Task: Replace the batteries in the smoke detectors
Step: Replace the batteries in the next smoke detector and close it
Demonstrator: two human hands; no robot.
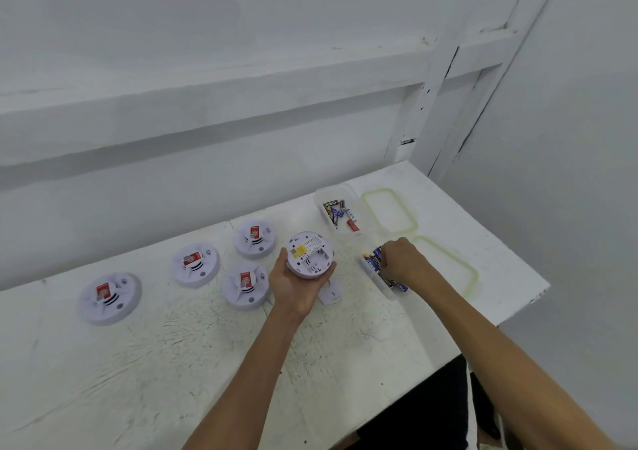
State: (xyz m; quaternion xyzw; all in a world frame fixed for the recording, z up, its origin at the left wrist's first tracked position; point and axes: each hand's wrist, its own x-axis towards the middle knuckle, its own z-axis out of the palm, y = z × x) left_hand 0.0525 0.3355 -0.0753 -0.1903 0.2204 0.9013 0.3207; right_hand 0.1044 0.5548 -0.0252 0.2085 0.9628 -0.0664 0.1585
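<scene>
We count five smoke detectors in all. Four lie on the white table in the left and centre of the frame, each showing a red label: one at far left, one right of it, one at centre, and one just above that.

The fifth detector sits in the left hand just right of centre. The palm is up and the fingers are curled round its rim. Its back faces us, with a yellow label and an open recess. Below it, one small white cover piece lies on the table.

We count two clear containers at the right. The upper container holds a loose handful of batteries, too jumbled for us to number. The lower container holds blue-and-dark batteries.

The right hand reaches into the lower container, knuckles up and fingertips down among the batteries. We cannot tell whether it grips one, since the back of the hand hides the fingers.

Two lids with pale green rims lie flat to the right of the containers, one upper and one lower.
</scene>
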